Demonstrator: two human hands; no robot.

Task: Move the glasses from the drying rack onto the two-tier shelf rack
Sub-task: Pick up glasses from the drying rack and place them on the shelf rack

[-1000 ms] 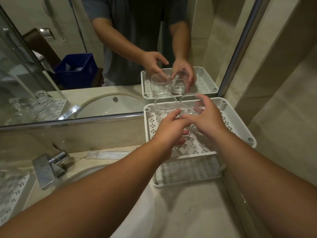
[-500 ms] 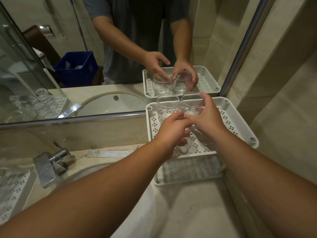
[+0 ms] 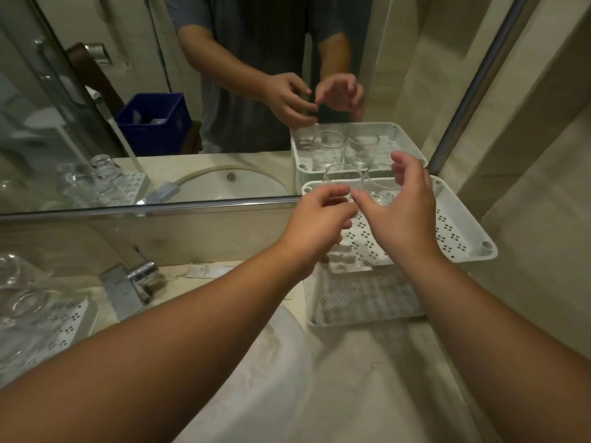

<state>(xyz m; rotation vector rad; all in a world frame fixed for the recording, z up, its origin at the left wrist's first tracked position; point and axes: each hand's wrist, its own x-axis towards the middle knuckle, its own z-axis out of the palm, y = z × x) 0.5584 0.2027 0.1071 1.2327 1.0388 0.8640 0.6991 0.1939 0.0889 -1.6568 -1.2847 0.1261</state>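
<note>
half a second ago our right hand (image 3: 404,212) was wrapped round the right-hand glass (image 3: 382,190) on the top tier of the two-tier shelf rack (image 3: 460,231), and our left hand (image 3: 315,223) had its fingertips against it. now both hands have come off and drawn back a little toward us. the right hand is spread wide, fingers straight and fanned above the tier, holding nothing. the left hand has its fingers loosely curled, thumb and forefinger near each other, and it too holds nothing.

both glasses now stand upright and free at the back of the top tier, close against the mirror (image 3: 96,123): the left-hand glass (image 3: 340,180) just beside the right-hand one. whether their rims touch we cannot tell, as our fingers cross in front of them. the lower tier (image 3: 364,298) shows below, partly hidden by our forearms.

to the left, the drying rack (image 3: 60,327) sits on the tabletop (image 3: 367,378) at the frame edge with more glassware (image 3: 19,295) on it, blurred. a chrome tap (image 3: 131,282) stands behind the white basin (image 3: 256,378), and a small paper sachet (image 3: 208,270) lies by the wall. the mirror repeats the rack, the glasses and our hands, and shows a blue crate (image 3: 153,123) behind us.
</note>
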